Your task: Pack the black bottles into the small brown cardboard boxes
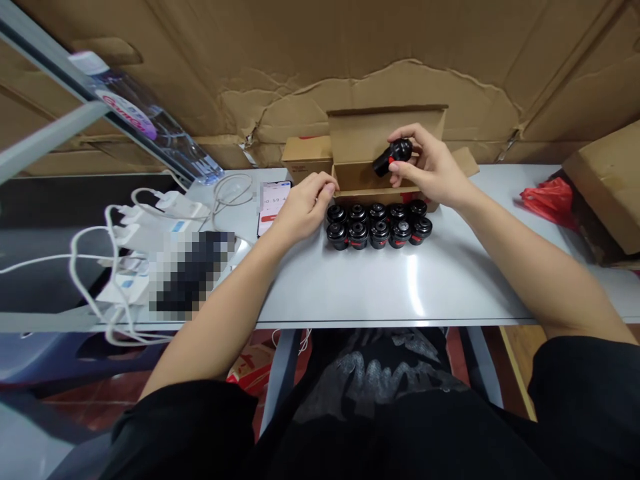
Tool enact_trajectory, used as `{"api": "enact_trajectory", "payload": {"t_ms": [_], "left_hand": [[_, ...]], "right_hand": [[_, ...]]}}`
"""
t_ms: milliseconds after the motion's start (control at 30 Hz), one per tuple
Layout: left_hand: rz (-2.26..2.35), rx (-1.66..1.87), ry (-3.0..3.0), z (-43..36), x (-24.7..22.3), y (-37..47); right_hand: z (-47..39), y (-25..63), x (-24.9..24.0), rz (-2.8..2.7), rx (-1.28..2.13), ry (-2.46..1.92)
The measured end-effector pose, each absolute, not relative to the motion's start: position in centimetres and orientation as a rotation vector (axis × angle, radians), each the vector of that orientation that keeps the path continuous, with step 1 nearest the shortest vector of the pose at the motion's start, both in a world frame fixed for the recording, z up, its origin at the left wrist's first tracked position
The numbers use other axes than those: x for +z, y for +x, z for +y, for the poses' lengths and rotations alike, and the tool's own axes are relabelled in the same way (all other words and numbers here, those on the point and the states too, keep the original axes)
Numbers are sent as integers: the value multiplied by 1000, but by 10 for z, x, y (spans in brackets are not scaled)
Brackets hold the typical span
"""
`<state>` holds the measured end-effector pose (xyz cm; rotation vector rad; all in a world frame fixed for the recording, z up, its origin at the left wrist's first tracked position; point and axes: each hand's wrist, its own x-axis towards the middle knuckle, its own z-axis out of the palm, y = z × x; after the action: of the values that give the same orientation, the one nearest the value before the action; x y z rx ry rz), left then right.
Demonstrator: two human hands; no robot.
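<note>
My right hand (430,163) grips a black cylindrical piece with a rounded, ribbed head (399,150) and a small red mark, tilted above an open cardboard box (387,123). The lid of this box stands up at the back. At its front left corner my left hand (311,203) is closed, with curled fingers against the box edge. In front of the box, several black pieces with round ribbed tops (379,230) stand upright in two rows, some showing red marks. How deep the box is filled cannot be seen.
A smaller carton (306,157) sits left of the box, near a phone (270,210) showing a timer. White chargers and cables (135,230) lie on the left, below a leaning water bottle (160,127). A red plastic bag (549,200) and a carton (613,180) are on the right.
</note>
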<state>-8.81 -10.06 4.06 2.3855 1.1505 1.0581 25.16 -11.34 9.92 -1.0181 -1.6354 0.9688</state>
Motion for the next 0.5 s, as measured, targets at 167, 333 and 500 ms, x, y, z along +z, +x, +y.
{"api": "enact_trajectory", "payload": {"t_ms": [167, 333, 500], "left_hand": [[1164, 1057, 2372, -97, 37, -90], [1207, 1110, 2356, -96, 33, -90], [1184, 1109, 2346, -95, 33, -93]], "right_hand": [[-114, 250, 102, -1610, 964, -1033], [-111, 258, 98, -1610, 906, -1075], [-113, 256, 98, -1606, 876, -1110]]}}
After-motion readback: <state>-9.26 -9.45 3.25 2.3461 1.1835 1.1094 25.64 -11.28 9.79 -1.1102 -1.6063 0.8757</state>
